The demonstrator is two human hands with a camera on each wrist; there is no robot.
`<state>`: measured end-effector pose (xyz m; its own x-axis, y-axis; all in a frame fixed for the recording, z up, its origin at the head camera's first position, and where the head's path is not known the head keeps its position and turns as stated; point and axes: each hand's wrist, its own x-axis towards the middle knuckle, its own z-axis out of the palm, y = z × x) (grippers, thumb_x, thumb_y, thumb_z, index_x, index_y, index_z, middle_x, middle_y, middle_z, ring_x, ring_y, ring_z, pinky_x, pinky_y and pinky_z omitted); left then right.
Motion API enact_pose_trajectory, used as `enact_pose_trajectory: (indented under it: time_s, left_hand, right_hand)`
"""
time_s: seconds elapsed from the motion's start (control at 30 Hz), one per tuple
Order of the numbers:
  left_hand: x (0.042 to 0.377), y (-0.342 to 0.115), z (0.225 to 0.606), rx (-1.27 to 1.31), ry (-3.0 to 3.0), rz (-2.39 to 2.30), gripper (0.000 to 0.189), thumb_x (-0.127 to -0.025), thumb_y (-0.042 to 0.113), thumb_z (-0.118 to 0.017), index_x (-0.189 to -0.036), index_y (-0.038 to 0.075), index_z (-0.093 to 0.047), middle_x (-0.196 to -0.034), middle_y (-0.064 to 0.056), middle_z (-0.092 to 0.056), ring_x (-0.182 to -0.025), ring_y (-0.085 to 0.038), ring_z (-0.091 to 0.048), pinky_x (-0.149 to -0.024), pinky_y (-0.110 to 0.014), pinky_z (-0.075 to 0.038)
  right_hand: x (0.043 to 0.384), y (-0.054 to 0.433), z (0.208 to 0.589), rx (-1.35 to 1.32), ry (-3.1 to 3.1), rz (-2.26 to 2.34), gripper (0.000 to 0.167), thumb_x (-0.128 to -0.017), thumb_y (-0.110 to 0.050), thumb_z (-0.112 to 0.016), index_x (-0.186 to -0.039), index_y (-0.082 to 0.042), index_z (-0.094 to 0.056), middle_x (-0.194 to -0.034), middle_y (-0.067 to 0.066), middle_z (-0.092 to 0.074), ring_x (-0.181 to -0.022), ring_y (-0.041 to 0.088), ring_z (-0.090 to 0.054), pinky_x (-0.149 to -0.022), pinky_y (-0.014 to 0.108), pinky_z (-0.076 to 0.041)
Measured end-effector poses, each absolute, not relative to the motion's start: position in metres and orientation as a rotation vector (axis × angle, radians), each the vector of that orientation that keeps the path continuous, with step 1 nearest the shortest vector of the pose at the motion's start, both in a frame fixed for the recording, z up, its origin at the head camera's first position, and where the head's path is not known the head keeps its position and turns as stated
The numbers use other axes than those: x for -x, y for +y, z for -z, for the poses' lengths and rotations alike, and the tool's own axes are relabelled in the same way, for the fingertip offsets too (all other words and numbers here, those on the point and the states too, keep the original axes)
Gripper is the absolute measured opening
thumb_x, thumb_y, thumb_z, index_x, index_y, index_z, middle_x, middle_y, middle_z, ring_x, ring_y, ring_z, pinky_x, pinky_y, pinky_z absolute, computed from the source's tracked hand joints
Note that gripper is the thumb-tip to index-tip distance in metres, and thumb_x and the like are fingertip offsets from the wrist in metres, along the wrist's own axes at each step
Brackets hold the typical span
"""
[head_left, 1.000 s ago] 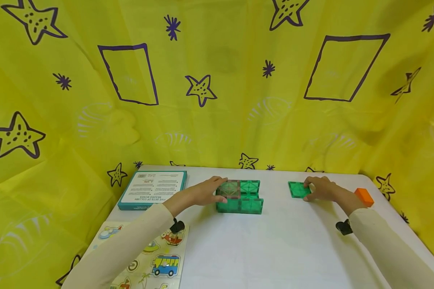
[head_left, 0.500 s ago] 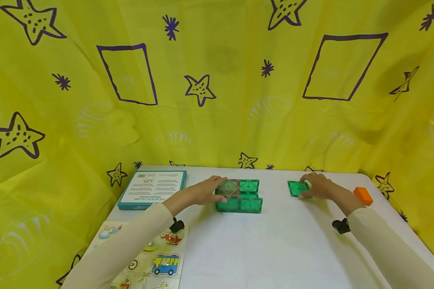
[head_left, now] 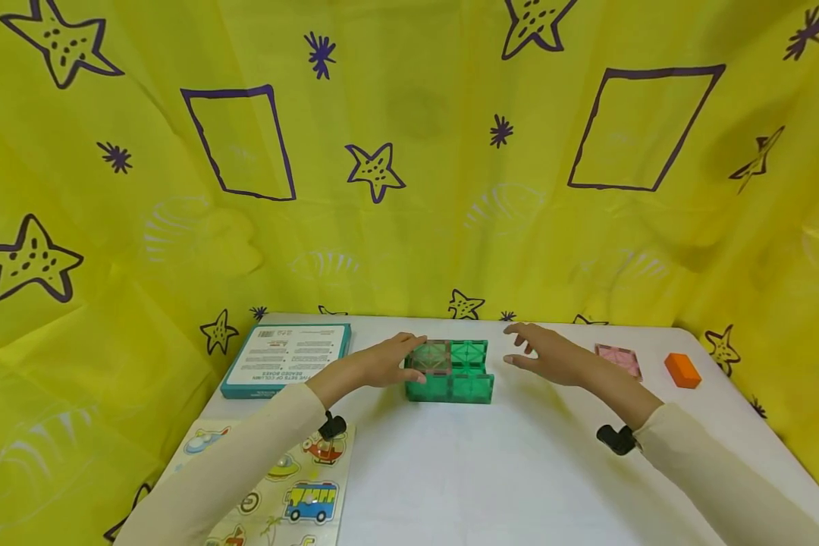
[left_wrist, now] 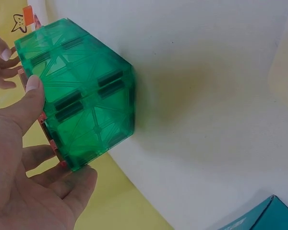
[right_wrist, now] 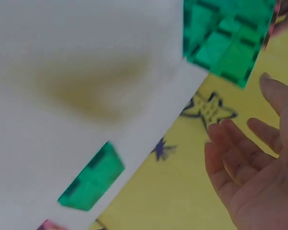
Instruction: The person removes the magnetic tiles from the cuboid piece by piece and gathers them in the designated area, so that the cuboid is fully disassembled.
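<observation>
A box-like build of green translucent magnetic tiles [head_left: 471, 388] stands on the table in the head view, with a reddish tile [head_left: 431, 358] at its left end. My left hand [head_left: 385, 362] grips this end, thumb at the near wall and fingers at the far side; the left wrist view shows the thumb [left_wrist: 32, 98] on the green edge. To the build's right, my right hand [head_left: 549, 355] is raised with fingers spread and nothing in it. A loose green magnetic tile [right_wrist: 93, 179] lies on the table in the right wrist view; in the head view it is hidden.
A pink tile [head_left: 617, 359] and an orange block [head_left: 682, 371] lie at the right. On the left are a teal-edged box [head_left: 287, 356] and a vehicle puzzle board [head_left: 314, 462]. A yellow patterned curtain [head_left: 409, 250] hangs behind the white table [head_left: 464, 470].
My right hand has let go of the loose green tile and moved left toward the build, uncovering the pink tile. The left hand has stayed at the build.
</observation>
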<state>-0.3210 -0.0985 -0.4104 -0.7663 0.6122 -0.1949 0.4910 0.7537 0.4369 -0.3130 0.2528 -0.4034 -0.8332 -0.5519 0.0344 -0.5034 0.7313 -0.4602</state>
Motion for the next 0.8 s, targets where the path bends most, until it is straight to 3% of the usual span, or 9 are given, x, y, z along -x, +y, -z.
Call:
enact_pose_trajectory:
  time_s: [0.2,0.53,0.8]
  left_hand:
    - [0.321,-0.099,0.412,-0.845,2.637,-0.506,0.084,-0.105,0.042,-0.065,-0.169,0.008,-0.023,-0.169,-0.02,-0.029,-0.154,-0.037,-0.037,-0.124,-0.051,-0.036]
    - [0.322,-0.098,0.413,-0.854,2.645,-0.509,0.085,-0.105,0.043,-0.065,-0.169,0.008,-0.023,-0.169,-0.019,-0.029,-0.155,-0.036,-0.035,-0.124,-0.051,-0.036]
    - [0.322,-0.098,0.412,-0.857,2.642,-0.52,0.084,-0.105,0.041,-0.066,-0.168,0.006,-0.023,-0.168,-0.02,-0.03,-0.155,-0.036,-0.036,-0.125,-0.051,-0.035]
  right_hand:
    - [0.297,0.223,0.416,1.066,2.82,0.568,0.054,-0.106,-0.034,-0.067,-0.151,-0.009,-0.051,-0.134,0.015,-0.062,-0.118,0.033,-0.065,-0.095,0.049,-0.058]
    - [0.288,0.206,0.438,1.507,2.953,0.332,0.042,-0.099,-0.009,-0.074,-0.139,-0.011,-0.061,-0.106,0.0,-0.062,-0.088,0.013,-0.06,-0.075,0.027,-0.058]
    - [0.287,0.203,0.448,1.671,2.959,0.251,0.05,-0.097,0.005,-0.072,-0.143,-0.012,-0.061,-0.106,0.002,-0.061,-0.089,0.014,-0.057,-0.075,0.023,-0.057]
